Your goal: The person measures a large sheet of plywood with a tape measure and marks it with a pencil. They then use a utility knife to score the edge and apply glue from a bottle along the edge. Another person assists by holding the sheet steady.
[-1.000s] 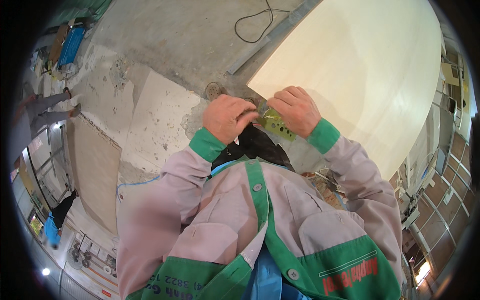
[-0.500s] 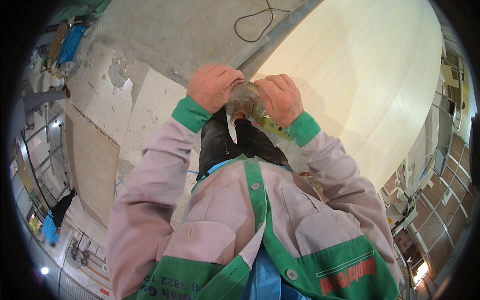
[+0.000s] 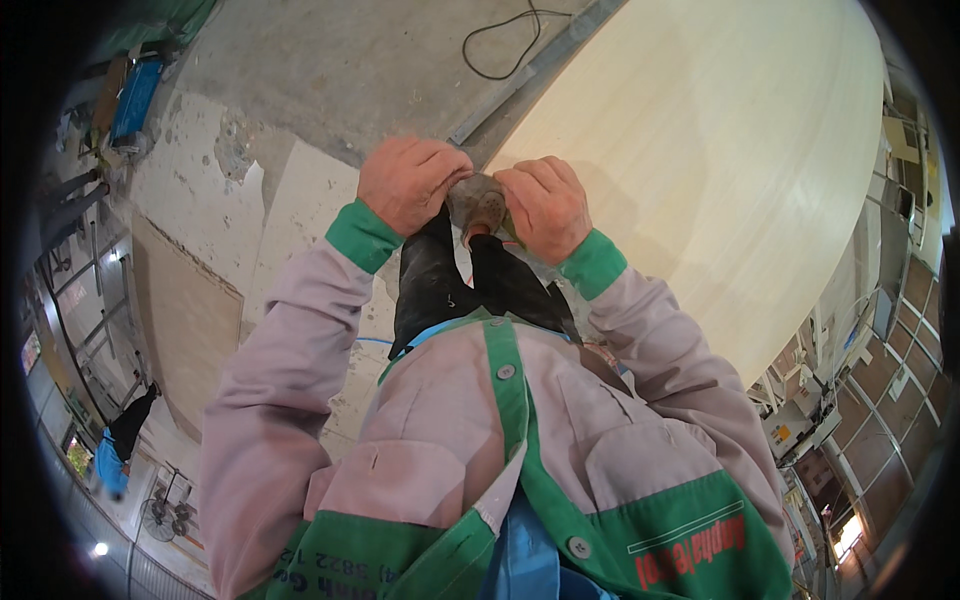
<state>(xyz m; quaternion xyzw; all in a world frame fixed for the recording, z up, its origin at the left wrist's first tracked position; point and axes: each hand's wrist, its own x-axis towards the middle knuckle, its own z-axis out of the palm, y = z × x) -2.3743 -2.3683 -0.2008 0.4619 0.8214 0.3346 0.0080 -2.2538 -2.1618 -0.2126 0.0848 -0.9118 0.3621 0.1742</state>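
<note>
In front of my feet, both hands are raised close together with bent, pinching fingers. Between them spans a small, thin grey-brown sheet (image 3: 468, 192); its exact kind does not show. My left hand (image 3: 408, 182) grips its left side, and my right hand (image 3: 546, 208) grips the other side. The fingertips are partly hidden behind the knuckles. Just behind the sheet, one shoe (image 3: 490, 208) shows on the floor. A large pale wooden panel (image 3: 690, 180) lies right beside my right hand.
A metal bar (image 3: 535, 70) runs along the panel's left edge, with a black cable (image 3: 500, 65) on the concrete beyond. Worn, pale boards (image 3: 310, 210) cover the floor at left. A person in blue (image 3: 110, 462) is at far left, near a fan (image 3: 160, 520).
Both hands have shifted slightly left and a little nearer to me. The gap between them has widened, and more of the sheet shows.
</note>
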